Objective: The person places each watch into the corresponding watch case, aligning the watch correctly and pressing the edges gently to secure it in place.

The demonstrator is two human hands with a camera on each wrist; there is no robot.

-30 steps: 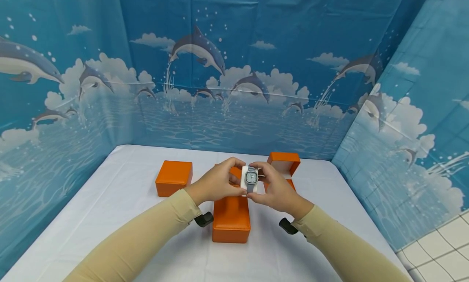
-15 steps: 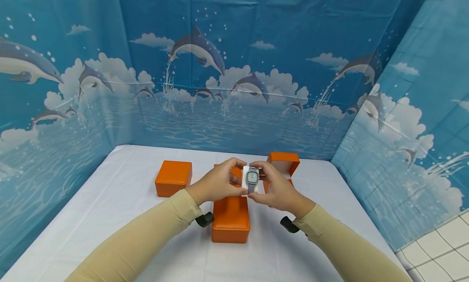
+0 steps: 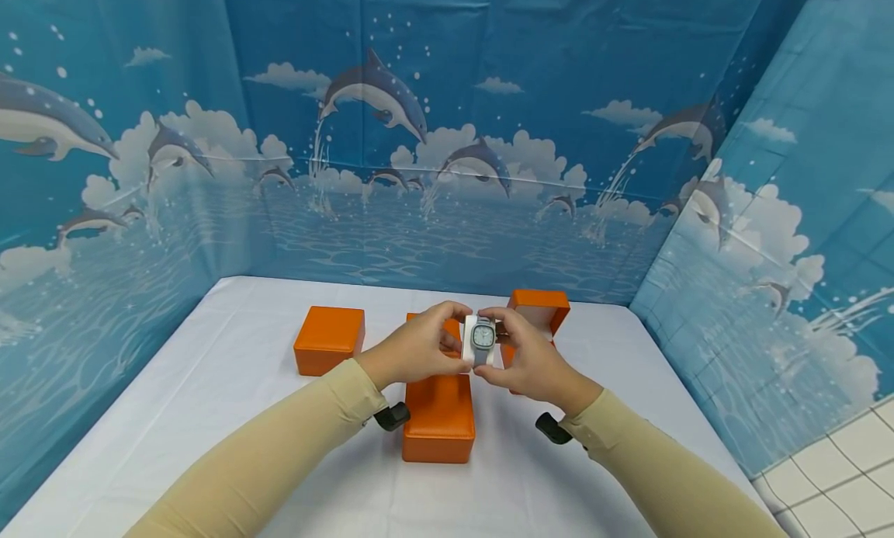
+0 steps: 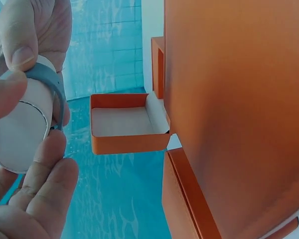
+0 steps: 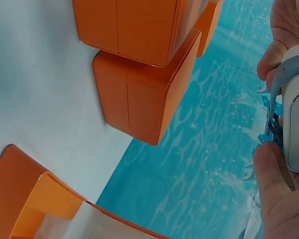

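Both hands hold a wristwatch (image 3: 483, 336) wrapped round a white cushion (image 3: 468, 342), raised above the table. Its face is squarish and pale, turned toward the head camera. My left hand (image 3: 419, 344) grips the cushion from the left, and my right hand (image 3: 536, 363) grips it from the right. In the left wrist view, the grey-blue strap (image 4: 50, 79) loops over the cushion's end. A dark buckle (image 5: 275, 124) shows on the strap in the right wrist view. Beyond my right hand stands an orange watch box with its lid (image 3: 541, 299) raised, partly hidden by that hand.
One closed orange box (image 3: 440, 414) stands in front, below the hands. Behind it is another orange box (image 3: 451, 328), mostly covered by the left hand. A third closed box (image 3: 330, 340) sits to the left on the white tablecloth (image 3: 265, 414). A dolphin-print curtain (image 3: 419, 235) surrounds the table.
The watch and cushion have shifted slightly to the right and up, both hands moving with them. Grips look the same, and the boxes have stayed put.
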